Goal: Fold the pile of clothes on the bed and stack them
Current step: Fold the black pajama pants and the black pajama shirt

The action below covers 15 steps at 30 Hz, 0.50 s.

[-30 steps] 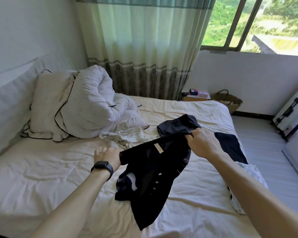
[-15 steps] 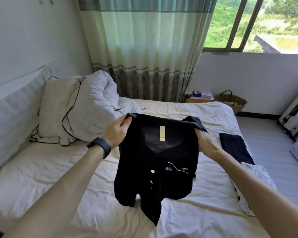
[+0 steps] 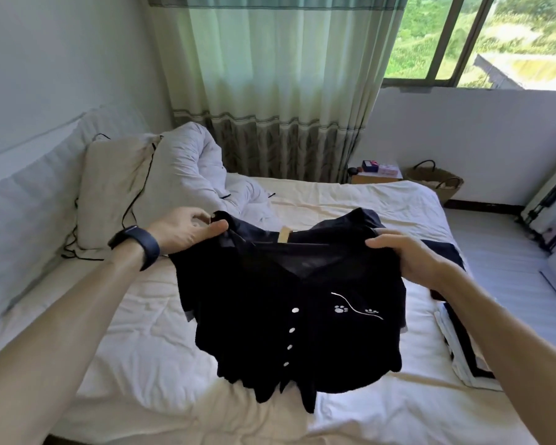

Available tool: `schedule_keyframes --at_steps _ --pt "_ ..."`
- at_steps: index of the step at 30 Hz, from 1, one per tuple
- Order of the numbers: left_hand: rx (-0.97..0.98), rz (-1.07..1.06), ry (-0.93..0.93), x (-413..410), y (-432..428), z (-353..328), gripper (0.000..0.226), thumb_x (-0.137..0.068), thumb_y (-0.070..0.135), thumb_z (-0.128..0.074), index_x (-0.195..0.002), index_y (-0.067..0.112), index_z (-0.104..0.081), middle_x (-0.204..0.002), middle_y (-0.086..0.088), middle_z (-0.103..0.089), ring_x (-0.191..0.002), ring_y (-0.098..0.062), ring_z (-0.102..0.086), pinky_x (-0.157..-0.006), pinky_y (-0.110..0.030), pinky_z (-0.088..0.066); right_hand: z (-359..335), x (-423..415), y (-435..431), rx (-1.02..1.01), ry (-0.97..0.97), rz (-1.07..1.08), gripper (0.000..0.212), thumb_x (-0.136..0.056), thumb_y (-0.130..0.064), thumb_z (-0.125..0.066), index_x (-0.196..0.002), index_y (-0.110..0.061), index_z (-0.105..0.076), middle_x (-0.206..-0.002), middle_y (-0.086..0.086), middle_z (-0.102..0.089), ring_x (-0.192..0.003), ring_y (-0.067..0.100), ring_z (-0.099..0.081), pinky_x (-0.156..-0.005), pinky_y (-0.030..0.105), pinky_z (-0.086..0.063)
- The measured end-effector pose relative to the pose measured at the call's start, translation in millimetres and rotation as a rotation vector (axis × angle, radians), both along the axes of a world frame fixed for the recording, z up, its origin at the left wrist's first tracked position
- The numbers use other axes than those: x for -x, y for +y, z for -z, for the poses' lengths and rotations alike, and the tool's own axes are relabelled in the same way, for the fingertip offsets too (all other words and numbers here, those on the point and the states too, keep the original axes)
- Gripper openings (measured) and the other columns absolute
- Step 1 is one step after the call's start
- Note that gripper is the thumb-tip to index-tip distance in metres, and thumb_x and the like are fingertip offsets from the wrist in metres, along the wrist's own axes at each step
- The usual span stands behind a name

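My left grip (image 3: 187, 232) and right grip (image 3: 405, 258) each pinch a shoulder of the black button-front shirt (image 3: 286, 316) with white paw prints, spread above the bed (image 3: 142, 332), its tan neck label (image 3: 284, 235) too blurred to read.

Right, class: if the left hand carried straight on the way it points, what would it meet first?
The left hand, pinching the black shirt by one shoulder, points forward and rightward. Beyond the shirt, it would probably meet the rumpled white duvet on the bed first, though depth is unclear.
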<state>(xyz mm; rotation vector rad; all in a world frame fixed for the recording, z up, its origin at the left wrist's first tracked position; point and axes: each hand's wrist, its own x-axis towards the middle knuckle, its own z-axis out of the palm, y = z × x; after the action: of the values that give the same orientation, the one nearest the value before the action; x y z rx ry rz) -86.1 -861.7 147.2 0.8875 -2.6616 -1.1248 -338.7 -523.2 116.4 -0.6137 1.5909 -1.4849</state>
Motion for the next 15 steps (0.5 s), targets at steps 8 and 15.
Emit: schedule_keyframes --at_steps 8,15 --pt "-0.167 0.189 -0.149 -28 -27 37 0.043 -0.055 0.056 -0.084 -0.081 0.022 -0.081 -0.074 0.006 -0.071 -0.068 -0.004 -0.062 -0.067 -0.017 -0.047 35 -27 4 -0.379 1.032 0.222 0.043 -0.095 -0.05 -0.064 -0.066 -0.019 -0.058 -0.058 -0.003 -0.058 -0.054 0.008 -0.055 -0.056 0.023 -0.041" --pt "0.062 0.131 -0.036 -28 -31 62 0.018 -0.079 0.028 -0.084 -0.063 0.032 -0.076 -0.055 0.013 -0.058 -0.058 0.008 -0.049 -0.059 -0.015 -0.036 43 -52 27 -0.573 1.199 0.268 0.054 -0.087 -0.066 -0.064 -0.06 -0.022 -0.048 -0.052 -0.003 -0.049 -0.056 0.02 -0.053 -0.058 0.035 -0.042"
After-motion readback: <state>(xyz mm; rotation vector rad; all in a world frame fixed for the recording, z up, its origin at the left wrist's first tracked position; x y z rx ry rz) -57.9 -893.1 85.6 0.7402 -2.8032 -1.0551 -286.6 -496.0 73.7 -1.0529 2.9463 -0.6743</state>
